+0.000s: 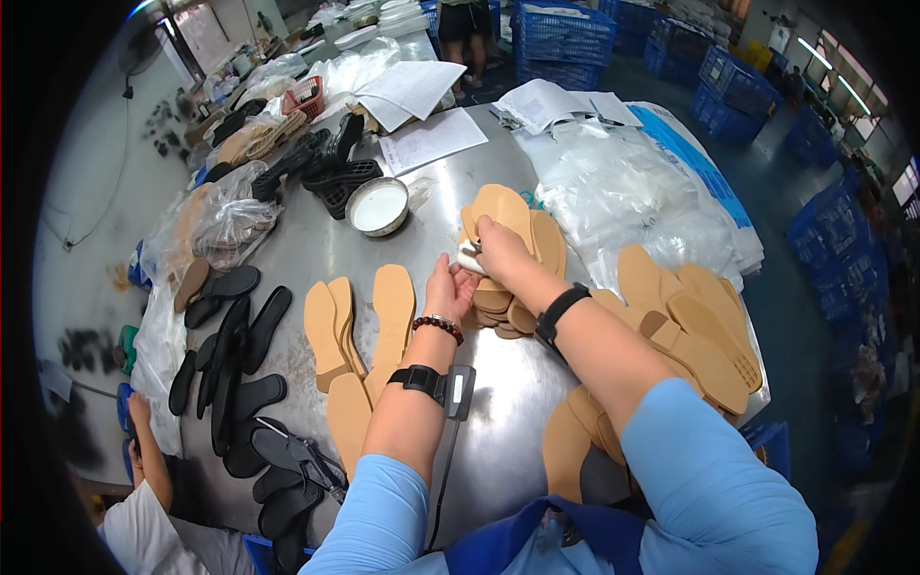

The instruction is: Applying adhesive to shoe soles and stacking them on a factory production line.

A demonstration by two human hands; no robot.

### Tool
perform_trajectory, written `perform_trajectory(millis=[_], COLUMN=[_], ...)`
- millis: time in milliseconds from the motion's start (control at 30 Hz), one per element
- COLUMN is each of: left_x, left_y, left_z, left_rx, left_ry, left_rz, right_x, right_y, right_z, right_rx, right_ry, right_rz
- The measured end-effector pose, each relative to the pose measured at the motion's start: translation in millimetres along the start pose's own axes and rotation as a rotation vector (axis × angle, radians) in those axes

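Note:
My left hand [450, 287] is palm up at the middle of the metal table, its fingers curled against a small white object [469, 257] whose kind I cannot make out. Just right of it, my right hand [504, 251] is closed above the same white object; what lies in its fingers is mostly hidden. Both hands are at the near left edge of a pile of tan shoe soles [500, 205]. More tan soles [393, 302] lie in a row left of my left forearm. Another heap of tan soles [704, 326] spreads beyond my right forearm.
Black soles [254, 331] line the table's left side, near a bowl of white liquid [378, 206]. Paper sheets [433, 139] and clear plastic bags [623, 192] cover the far part. Another person [144, 517] works at lower left. Blue crates [563, 36] stand behind.

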State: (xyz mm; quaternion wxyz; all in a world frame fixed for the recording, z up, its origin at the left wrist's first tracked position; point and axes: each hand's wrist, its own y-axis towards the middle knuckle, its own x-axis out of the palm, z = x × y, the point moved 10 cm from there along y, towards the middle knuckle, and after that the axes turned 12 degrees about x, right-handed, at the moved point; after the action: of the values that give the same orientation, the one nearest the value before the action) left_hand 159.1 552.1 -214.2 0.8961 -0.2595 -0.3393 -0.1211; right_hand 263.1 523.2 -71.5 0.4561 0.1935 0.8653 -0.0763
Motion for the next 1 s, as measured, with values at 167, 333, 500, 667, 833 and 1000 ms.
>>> perform_trajectory(millis=[167,333,500,667,833,1000], left_x=[5.9,-12.3,-28.4,7.6,21.5,57.3], left_y=[-13.8,-33.0,-138.5,-268.3,-278.4,-277.9], left_z=[-1.2,25.1,-32.1,-174.7,-208.3,-189.7], left_rx=[-0.048,0.333,0.013,-0.737,-0.599,-0.266], left_ry=[-0.080,0.473,0.291,0.298,0.552,0.768], left_rz=[-0.033,0.066,-0.120,-0.533,-0.549,-0.580], right_x=[2.2,-56.4,-138.8,-202.6,-224.0,-266.3], right_y=[25.3,22.0,-88.6,-268.3,-366.1,-405.1], right_z=[23.1,98.5,109.0,171.1,210.2,280.5], right_rx=[0.098,0.383,0.377,0.542,0.606,0.843], right_ry=[-0.124,0.397,1.052,0.787,0.461,0.423], right_rz=[0.111,0.297,0.241,0.493,0.588,0.753])
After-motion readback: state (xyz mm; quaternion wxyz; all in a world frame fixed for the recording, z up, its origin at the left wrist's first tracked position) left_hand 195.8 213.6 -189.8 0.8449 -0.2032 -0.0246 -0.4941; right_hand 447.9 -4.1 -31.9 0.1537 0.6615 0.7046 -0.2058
